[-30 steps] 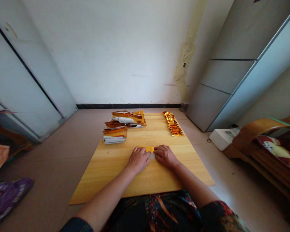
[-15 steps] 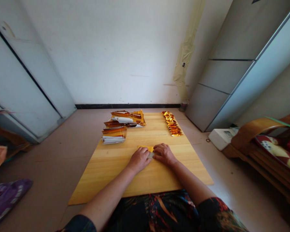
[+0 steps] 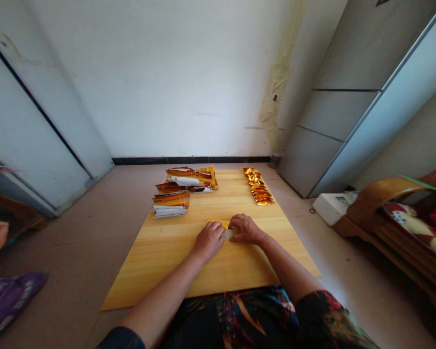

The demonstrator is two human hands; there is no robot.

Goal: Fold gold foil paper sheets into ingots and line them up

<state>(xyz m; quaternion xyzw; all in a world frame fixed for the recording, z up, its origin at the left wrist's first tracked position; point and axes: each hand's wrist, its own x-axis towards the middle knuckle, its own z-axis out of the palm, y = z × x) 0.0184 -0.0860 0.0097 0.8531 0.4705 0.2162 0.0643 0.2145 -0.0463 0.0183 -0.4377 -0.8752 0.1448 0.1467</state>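
At the middle of the wooden board (image 3: pixel 160 261) in front of you, both your hands are down on a small yellow sheet (image 3: pixel 217 223). Your left hand (image 3: pixel 209 240) lies knuckles up on the sheet's near left part, with the fingers curled down and closed onto the paper. Your right hand (image 3: pixel 244 229) meets it from the other side, its fingers bent and closed on the same sheet, so the two hands almost touch. Only the sheet's far left corner shows clear of your fingers. A pale strip between the hands is probably its underside turned up, though the view is too small to be sure. The sheet lies flat on the board, about midway between its left and right edges.

Farther from you on the left of the board sit stacks of gold foil paper (image 3: pixel 171 198), with white edges showing at the bottom of the nearest one. A second pile (image 3: pixel 191 178) lies just behind them. Along the far right side runs a row of folded gold pieces (image 3: pixel 258 186), overlapping one another and well apart from your hands. A white box (image 3: pixel 330 207) rests on the floor to the right of the board.
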